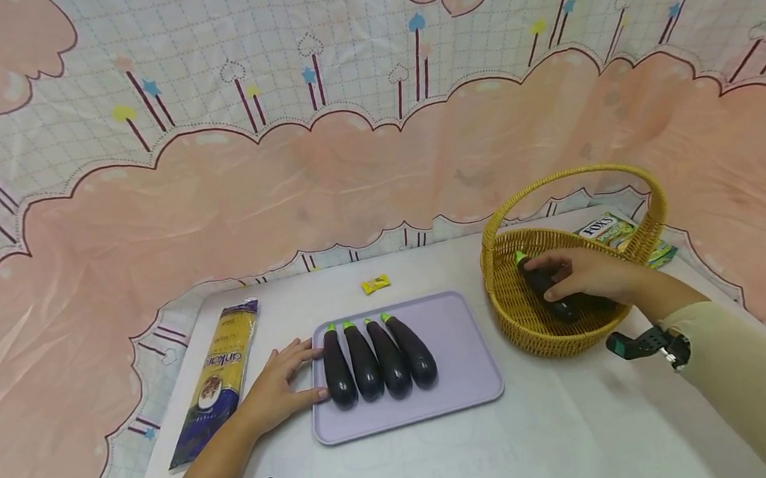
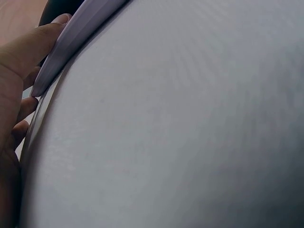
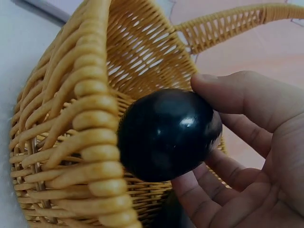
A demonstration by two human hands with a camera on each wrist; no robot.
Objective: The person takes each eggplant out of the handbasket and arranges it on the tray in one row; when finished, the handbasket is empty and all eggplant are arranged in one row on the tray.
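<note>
Over the wicker basket (image 1: 532, 332), my right hand (image 1: 585, 275) grips a dark eggplant (image 1: 538, 283) with a green tip. The right wrist view shows its glossy rounded end (image 3: 166, 135) between thumb and fingers, just inside the basket rim (image 3: 97, 137). Part of another dark eggplant (image 3: 173, 211) lies below it. My left hand (image 1: 276, 390) rests on the left edge of the lilac tray (image 1: 460, 360), thumb and fingers spread along the rim. Several eggplants (image 1: 379, 359) lie side by side on the tray, green tips toward the back.
Left of the tray lies a yellow and blue pasta packet (image 1: 215, 380). A small yellow wrapped sweet (image 1: 376, 284) is behind the tray. One green FOX'S packet (image 1: 615, 232) lies behind the basket, whose tall handle (image 1: 573, 171) arches above it. Patterned cloth (image 1: 378, 172) hangs at the back.
</note>
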